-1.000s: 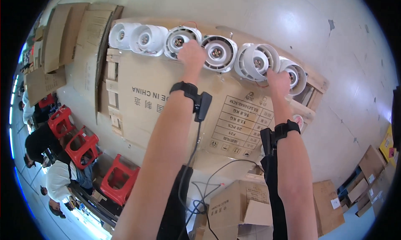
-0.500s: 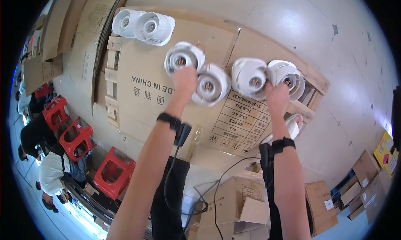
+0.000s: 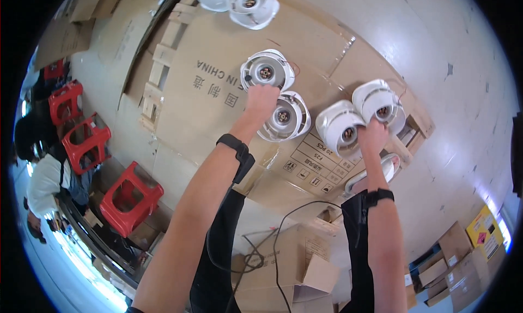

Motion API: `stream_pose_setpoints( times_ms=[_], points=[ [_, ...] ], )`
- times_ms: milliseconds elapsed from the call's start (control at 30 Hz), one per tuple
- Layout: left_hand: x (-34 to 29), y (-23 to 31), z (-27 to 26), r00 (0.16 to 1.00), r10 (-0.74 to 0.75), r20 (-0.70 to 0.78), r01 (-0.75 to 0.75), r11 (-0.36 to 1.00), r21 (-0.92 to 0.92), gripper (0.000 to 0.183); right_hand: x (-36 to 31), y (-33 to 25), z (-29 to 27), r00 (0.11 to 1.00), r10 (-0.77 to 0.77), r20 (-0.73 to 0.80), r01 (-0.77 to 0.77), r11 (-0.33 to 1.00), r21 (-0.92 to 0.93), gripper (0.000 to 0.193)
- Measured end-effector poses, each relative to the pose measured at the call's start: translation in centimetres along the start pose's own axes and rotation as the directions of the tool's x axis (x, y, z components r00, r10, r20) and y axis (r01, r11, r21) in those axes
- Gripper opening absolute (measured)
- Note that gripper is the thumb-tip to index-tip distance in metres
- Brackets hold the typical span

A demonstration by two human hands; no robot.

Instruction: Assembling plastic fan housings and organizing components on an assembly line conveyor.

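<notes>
My left hand (image 3: 261, 101) is closed on the near rim of a white round plastic housing (image 3: 265, 58), right where a second white housing (image 3: 298, 116) adjoins it. Both have a copper-coloured motor-like core; the fingertips are hidden. On the right, my right hand (image 3: 373, 137) is closed at the place where two more such housings meet, the nearer housing (image 3: 328, 122) and the farther housing (image 3: 370, 90). Its fingers are partly hidden too. All of them rest on a large cardboard surface (image 3: 185, 111). Another housing pair (image 3: 256, 18) sits at the far edge.
Wooden pallet slats (image 3: 163, 55) show beneath the cardboard. A white oval part (image 3: 389, 167) lies near my right wrist. An opened carton (image 3: 261, 275) and a loose black cable (image 3: 278, 234) are close to my legs. Red stools (image 3: 131, 196) and seated people (image 3: 49, 182) are on the left.
The view has turned and shifted. The right-hand pair has come nearer to me over the printed table on the cardboard. Both hands keep their hold.
</notes>
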State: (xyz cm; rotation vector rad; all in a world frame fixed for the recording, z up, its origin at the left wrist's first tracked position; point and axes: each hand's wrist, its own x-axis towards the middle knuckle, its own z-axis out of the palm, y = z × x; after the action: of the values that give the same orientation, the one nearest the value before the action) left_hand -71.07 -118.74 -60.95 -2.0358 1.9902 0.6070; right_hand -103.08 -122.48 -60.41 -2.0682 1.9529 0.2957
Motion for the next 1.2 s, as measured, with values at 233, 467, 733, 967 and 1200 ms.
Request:
stream_pose_setpoints(
  times_ms=[233, 467, 733, 967, 1200],
  points=[
    [-15.1, -7.2, -6.7, 0.985, -0.173, 0.027, 0.172, 0.928, -0.33, 0.017, -12.0, -3.1, -7.9, 0.968, -0.253, -0.012, 0.252, 0.967, -0.024, 0.045],
    [-50.1, -17.7, -19.9, 0.83, -0.516, -0.211, 0.193, 0.62, -0.76, 0.032, -32.1, -24.5, -26.2, 0.963, -0.158, 0.217, -0.182, 0.21, 0.961, 0.041],
    [-82.3, -23.8, -32.7, 0.363, -0.838, -0.407, 0.059, 0.456, -0.888, 0.025, -46.4, -58.5, -38.3, 0.482, -0.875, 0.037, 0.234, 0.169, 0.957, 0.038],
    [-100.6, -21.9, -28.8, -0.218, -0.919, -0.328, 0.228, 0.279, -0.933, 0.035, -59.0, -76.1, -40.0, 0.099, -0.99, -0.098, 0.375, -0.054, 0.925, 0.042],
    [-106.4, -26.2, -18.2, -0.484, -0.874, 0.045, 0.148, -0.133, -0.98, 0.01, -77.2, -91.1, -40.7, -0.785, -0.578, -0.221, 0.52, -0.81, 0.272, 0.037]
  ],
)
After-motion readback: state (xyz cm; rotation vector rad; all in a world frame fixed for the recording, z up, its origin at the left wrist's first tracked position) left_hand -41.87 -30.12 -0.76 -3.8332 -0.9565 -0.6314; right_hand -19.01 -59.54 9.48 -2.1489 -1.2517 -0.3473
